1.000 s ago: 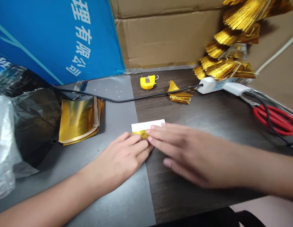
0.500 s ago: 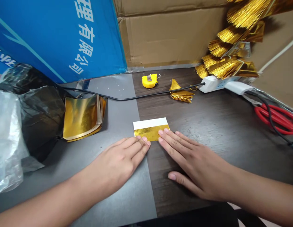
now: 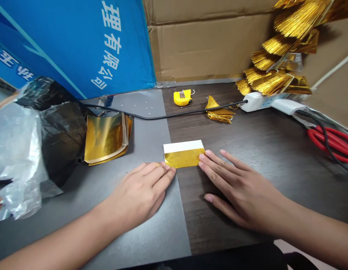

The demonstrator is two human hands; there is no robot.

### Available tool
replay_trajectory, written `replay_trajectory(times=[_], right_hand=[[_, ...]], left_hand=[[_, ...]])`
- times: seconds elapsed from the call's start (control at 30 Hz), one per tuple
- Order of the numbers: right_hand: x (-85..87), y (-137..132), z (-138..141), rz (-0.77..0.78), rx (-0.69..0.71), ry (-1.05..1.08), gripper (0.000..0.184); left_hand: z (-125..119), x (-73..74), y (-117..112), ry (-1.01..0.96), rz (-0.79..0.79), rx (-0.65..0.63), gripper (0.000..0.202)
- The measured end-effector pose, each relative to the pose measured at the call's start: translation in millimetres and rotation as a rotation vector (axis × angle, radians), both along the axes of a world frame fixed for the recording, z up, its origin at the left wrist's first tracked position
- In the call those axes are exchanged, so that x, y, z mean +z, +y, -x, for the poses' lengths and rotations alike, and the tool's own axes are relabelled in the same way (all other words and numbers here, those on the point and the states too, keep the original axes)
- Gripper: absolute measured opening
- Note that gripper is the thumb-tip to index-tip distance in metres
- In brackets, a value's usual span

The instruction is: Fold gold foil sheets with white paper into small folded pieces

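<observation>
A sheet of gold foil paper (image 3: 183, 157) lies flat on the table, folded so that a gold band shows in front of a white strip. The fingertips of my left hand (image 3: 145, 189) rest on its near left corner; those fingers are stretched out, the thumb tucked below and mostly hidden. At the sheet's right end, my right hand (image 3: 235, 187) touches the edge with its fingertips, fingers extended and thumb spread away. Neither hand grips anything. To the left stands a curved stack of gold foil sheets (image 3: 105, 138).
Behind the sheet are a yellow tape measure (image 3: 182, 98), a small folded gold fan (image 3: 218, 112) and a black cable (image 3: 151, 118) running to a white power strip (image 3: 256, 102). Red-handled scissors (image 3: 331, 140) lie right, below hanging gold fans (image 3: 275, 63). Plastic bags (image 3: 61, 138) crowd the left.
My right hand has slid right, from the sheet's front edge to its right end. My left hand has shifted slightly towards the left corner, uncovering more gold. The whole view has moved a little.
</observation>
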State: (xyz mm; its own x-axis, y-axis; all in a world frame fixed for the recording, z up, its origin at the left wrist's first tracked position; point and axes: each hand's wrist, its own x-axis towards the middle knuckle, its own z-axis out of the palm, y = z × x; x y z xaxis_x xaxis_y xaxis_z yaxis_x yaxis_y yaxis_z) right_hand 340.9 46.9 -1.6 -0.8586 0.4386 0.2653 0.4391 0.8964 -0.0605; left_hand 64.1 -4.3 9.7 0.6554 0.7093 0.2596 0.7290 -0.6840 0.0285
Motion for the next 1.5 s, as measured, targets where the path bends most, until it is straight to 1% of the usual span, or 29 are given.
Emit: replay_trajectory(times=[0.07, 0.13, 0.2, 0.27, 0.33, 0.37, 0.47, 0.53, 0.67, 0.73, 0.83, 0.9, 1.0, 1.13, 1.33, 1.5], right_hand=[[2.0, 6.1, 3.1, 0.023, 0.007, 0.032, 0.043], [4.6, 14.9, 5.6, 0.086, 0.028, 0.065, 0.031], [7.2, 25.7, 8.0, 0.156, 0.041, 0.089, 0.021], [9.1, 37.4, 11.0, 0.205, 0.060, 0.075, 0.016], [9.9, 49.1, 14.7, 0.218, 0.103, 0.062, 0.019], [10.1, 54.6, 16.7, 0.245, 0.125, 0.042, 0.021], [11.4, 68.7, 23.1, 0.387, 0.108, 0.039, 0.022], [14.2, 76.1, 27.5, 0.486, 0.080, 0.030, 0.018], [24.6, 87.0, 38.2, 0.626, -0.006, -0.088, 0.013], [29.3, 90.0, 43.2, 0.649, -0.066, -0.158, 0.021], [32.2, 90.1, 46.7, 0.555, -0.118, -0.181, 0.042], [31.6, 88.1, 45.9, 0.498, -0.122, -0.169, 0.046], [30.0, 84.7, 43.3, 0.492, -0.138, -0.171, 0.039], [30.0, 83.5, 42.2, 0.544, -0.159, -0.183, 0.036], [29.9, 81.5, 41.3, 0.573, -0.152, -0.171, 0.034], [29.1, 77.8, 41.4, 0.555, -0.119, -0.179, 0.025]], left_hand=[[0.4, 1.7, 2.5, -0.006, -0.002, 0.025, 0.027], [0.1, 4.3, 7.8, -0.027, 0.037, 0.069, 0.026], [-2.1, 7.3, 16.4, -0.054, 0.109, 0.124, 0.024], [-6.2, 11.0, 27.4, -0.032, 0.220, 0.179, 0.022], [-10.8, 15.6, 39.0, 0.004, 0.324, 0.243, 0.038], [-12.9, 18.4, 44.5, 0.019, 0.387, 0.280, 0.043], [-17.2, 28.3, 58.5, 0.030, 0.595, 0.394, 0.043], [-18.6, 34.1, 65.3, 0.062, 0.678, 0.442, 0.045], [-20.1, 38.4, 72.9, 0.131, 0.691, 0.459, 0.038], [-20.7, 37.7, 73.4, 0.127, 0.687, 0.459, 0.037], [-21.6, 37.0, 71.2, 0.102, 0.676, 0.494, 0.040], [-22.3, 37.7, 69.5, 0.085, 0.684, 0.522, 0.042], [-22.8, 38.9, 69.6, 0.084, 0.719, 0.529, 0.040], [-22.2, 37.9, 72.1, 0.095, 0.736, 0.515, 0.036], [-17.6, 29.3, 66.2, -0.059, 0.719, 0.405, 0.025], [-12.3, 20.0, 58.8, -0.163, 0.634, 0.313, 0.012]])
